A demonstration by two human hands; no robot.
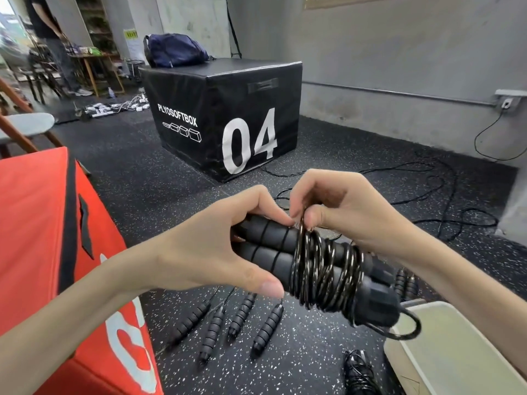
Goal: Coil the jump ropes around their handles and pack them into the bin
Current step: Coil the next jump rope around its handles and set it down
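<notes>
Here the paired handles (273, 252) ran from ten to four o'clock; the left hand (216, 249) gripped them, the right hand (342, 212) pinching the rope (325, 269) at twelve.

A black speckled rubber floor (137, 172) fills the frame. Four loose rope handles (228, 323) lie at lower centre. A black plyo box (228, 118) stands upper centre, a red box (37, 252) at left.

Red box (42, 238) left, bin (456, 352) right, floor (299, 352) between.
</notes>
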